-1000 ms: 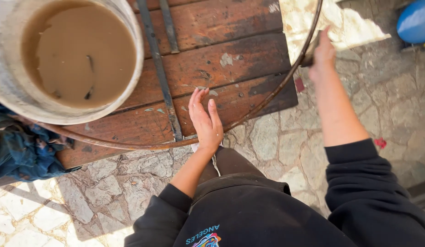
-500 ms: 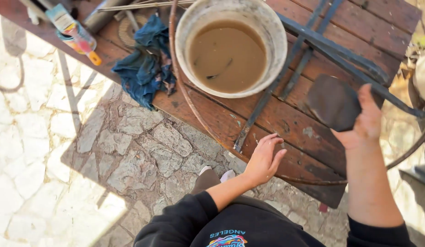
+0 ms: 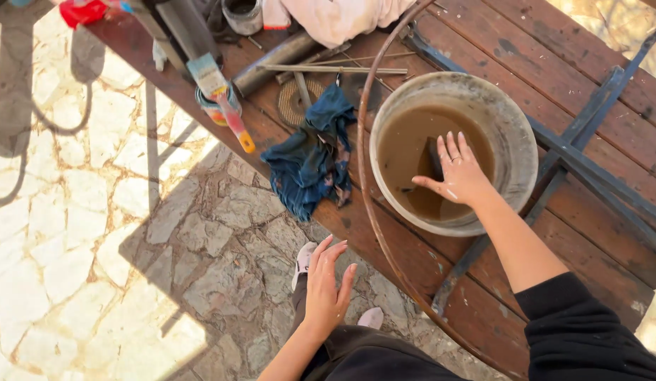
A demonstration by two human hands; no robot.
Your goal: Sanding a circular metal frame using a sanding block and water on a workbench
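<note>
One round, pale, rough-walled bucket [image 3: 515,141] of murky brown water stands on the slatted wooden counter [image 3: 589,85]; the right hand [image 3: 460,173] hovers over or dips into it with fingers spread, and whether it grips the dark object just beyond its fingertips cannot be told. The left hand [image 3: 326,289] hangs open and flat, fingers loosely together, holding nothing, below the counter edge above the stone floor [image 3: 166,247]. Left of the right hand lie one crumpled blue cloth [image 3: 310,159], one curved thin metal hoop [image 3: 363,204] and one flat paintbrush [image 3: 219,95].
</note>
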